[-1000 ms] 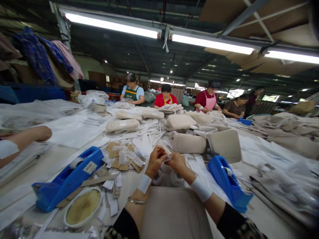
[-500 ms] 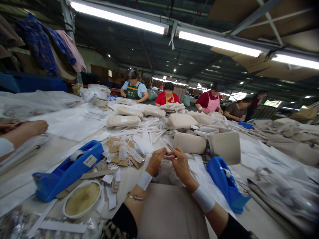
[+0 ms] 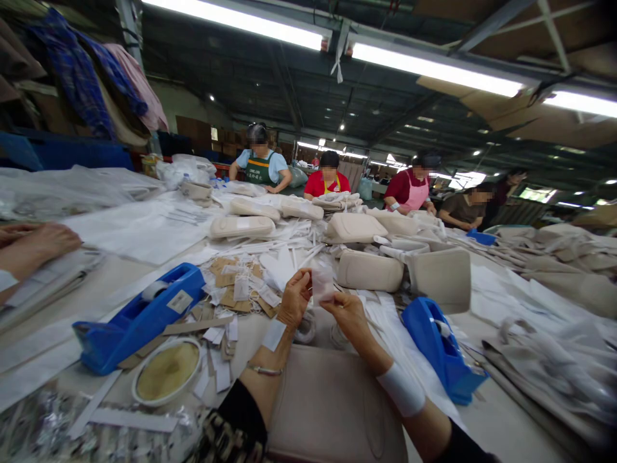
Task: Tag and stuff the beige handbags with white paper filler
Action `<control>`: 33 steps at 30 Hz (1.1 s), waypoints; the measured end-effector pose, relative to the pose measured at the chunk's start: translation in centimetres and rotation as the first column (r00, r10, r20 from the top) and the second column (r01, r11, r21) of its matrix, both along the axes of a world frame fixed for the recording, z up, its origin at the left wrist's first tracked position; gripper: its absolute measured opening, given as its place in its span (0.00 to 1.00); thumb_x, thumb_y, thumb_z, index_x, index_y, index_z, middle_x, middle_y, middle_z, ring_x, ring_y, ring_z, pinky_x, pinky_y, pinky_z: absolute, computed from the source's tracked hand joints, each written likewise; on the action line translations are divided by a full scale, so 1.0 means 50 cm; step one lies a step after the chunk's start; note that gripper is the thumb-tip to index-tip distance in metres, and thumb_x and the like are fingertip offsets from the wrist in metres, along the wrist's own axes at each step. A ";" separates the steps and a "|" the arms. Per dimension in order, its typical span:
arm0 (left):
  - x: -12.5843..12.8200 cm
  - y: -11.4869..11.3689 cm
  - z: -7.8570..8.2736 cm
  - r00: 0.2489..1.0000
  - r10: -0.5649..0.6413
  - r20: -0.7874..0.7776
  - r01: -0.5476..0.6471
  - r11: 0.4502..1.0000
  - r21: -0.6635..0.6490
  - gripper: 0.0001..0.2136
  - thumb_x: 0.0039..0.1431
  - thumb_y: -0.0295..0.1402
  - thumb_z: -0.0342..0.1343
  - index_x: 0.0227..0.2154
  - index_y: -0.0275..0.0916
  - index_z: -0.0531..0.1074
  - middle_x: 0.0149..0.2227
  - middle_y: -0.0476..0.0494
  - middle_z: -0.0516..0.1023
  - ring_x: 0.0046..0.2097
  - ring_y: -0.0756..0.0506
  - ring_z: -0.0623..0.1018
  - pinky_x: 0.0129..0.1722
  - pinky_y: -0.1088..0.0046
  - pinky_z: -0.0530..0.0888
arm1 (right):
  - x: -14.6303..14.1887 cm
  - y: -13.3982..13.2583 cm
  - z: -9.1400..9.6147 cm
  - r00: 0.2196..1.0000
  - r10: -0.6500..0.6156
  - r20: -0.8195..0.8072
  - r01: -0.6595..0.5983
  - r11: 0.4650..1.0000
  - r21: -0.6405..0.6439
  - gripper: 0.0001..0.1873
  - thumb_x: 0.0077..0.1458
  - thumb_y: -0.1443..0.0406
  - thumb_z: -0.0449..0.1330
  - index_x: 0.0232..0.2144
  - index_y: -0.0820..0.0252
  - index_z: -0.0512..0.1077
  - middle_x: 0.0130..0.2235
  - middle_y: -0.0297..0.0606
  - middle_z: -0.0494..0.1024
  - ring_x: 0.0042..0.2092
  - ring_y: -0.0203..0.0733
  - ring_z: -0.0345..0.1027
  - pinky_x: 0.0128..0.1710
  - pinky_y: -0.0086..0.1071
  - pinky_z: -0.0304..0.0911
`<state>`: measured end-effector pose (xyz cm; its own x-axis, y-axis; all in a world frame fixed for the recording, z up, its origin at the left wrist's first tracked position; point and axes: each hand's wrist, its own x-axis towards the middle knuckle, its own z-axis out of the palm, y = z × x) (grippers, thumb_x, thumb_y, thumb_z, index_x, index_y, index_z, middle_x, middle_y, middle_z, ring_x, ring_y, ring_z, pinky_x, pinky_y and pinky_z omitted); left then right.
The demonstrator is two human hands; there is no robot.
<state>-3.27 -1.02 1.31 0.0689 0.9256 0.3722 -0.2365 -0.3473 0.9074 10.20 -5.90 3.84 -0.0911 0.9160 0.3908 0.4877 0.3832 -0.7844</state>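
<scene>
Between my two hands is a small, thin, whitish translucent sheet (image 3: 322, 284), raised above the table. The fingers of my left hand (image 3: 295, 301) pinch its left edge. At its lower right corner, my right hand (image 3: 351, 320) grips it between thumb and fingers. Whether the sheet is paper or plastic I cannot tell. Below my wrists lies a beige bag (image 3: 332, 402), its flat side up and its rolled handles partly hidden by my hands. Cardboard tags with strings (image 3: 241, 286) are heaped left of my left hand.
Blue tape dispensers stand on the left (image 3: 144, 315) and right (image 3: 441, 350). A round dish (image 3: 168, 372) with a yellowish pad sits near paper strips. Beige bags (image 3: 370, 271) are piled ahead. A co-worker's hand (image 3: 41, 247) is at far left; several people work across the table.
The sheet, earlier seen as a narrow edge between my fingers, now stands upright and shows its face. My hands are slightly farther apart. The co-worker's hand at left has shifted left.
</scene>
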 end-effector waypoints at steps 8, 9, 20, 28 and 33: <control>0.026 -0.011 -0.025 0.824 -0.018 -0.566 0.032 0.999 0.015 0.04 0.49 0.30 0.58 0.22 0.40 0.76 0.29 0.45 0.80 0.37 0.43 0.76 0.43 0.68 0.70 | 0.020 -0.151 -0.022 0.926 0.110 0.362 -0.243 0.907 0.344 0.20 0.56 0.77 0.47 0.34 0.57 0.76 0.35 0.39 0.78 0.39 0.41 0.70 0.39 0.32 0.64; 0.028 -0.013 -0.024 0.786 -0.019 -0.617 0.039 0.999 0.018 0.04 0.49 0.30 0.58 0.23 0.41 0.77 0.31 0.45 0.81 0.39 0.42 0.76 0.45 0.68 0.69 | 0.025 -0.166 -0.029 0.906 0.102 0.412 -0.268 0.890 0.368 0.20 0.57 0.77 0.46 0.34 0.57 0.76 0.35 0.39 0.77 0.38 0.41 0.69 0.38 0.32 0.64; 0.036 -0.010 -0.025 0.508 0.014 -0.861 0.101 0.992 0.076 0.10 0.59 0.36 0.54 0.36 0.43 0.80 0.42 0.43 0.81 0.47 0.41 0.77 0.49 0.69 0.70 | 0.026 -0.245 -0.043 0.793 0.086 0.603 -0.374 0.850 0.370 0.15 0.65 0.73 0.47 0.38 0.61 0.74 0.36 0.41 0.78 0.40 0.41 0.70 0.38 0.33 0.66; 0.039 -0.011 -0.026 0.399 0.042 -0.916 0.116 0.989 0.096 0.12 0.61 0.36 0.51 0.40 0.43 0.79 0.45 0.44 0.81 0.49 0.42 0.77 0.50 0.66 0.71 | 0.026 -0.312 -0.091 0.812 0.091 0.577 -0.385 0.826 0.411 0.13 0.65 0.72 0.49 0.43 0.64 0.73 0.39 0.44 0.79 0.44 0.43 0.72 0.43 0.34 0.70; 0.044 -0.017 -0.020 0.382 0.080 -0.921 0.092 0.988 0.125 0.11 0.60 0.36 0.52 0.38 0.41 0.79 0.43 0.40 0.81 0.48 0.40 0.77 0.49 0.64 0.71 | 0.019 -0.332 -0.114 0.828 0.015 0.561 -0.336 0.814 0.474 0.15 0.64 0.73 0.47 0.41 0.64 0.74 0.37 0.44 0.80 0.44 0.43 0.73 0.43 0.36 0.72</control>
